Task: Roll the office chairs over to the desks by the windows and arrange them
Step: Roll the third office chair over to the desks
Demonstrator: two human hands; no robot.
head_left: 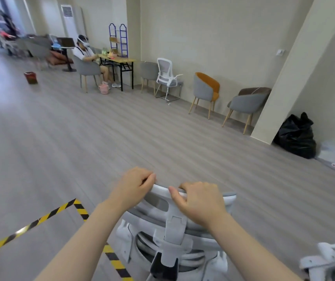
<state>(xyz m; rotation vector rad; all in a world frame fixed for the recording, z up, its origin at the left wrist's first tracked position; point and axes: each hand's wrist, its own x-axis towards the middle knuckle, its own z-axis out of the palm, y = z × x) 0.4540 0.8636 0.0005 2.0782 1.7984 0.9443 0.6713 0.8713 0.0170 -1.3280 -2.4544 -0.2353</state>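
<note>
Atop white chair headrest (182,196): L hand (135,186) & R hand (200,201) both curled, gripping rim.

White office chair (174,226); yellow-black striped floor tape (40,219)

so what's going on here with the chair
A person grips the top edge of a white office chair with both hands, left hand and right hand, standing behind its backrest on the open grey floor. Yellow-black tape marks the floor to the left. Another person sits at a small desk by the far wall.
</note>
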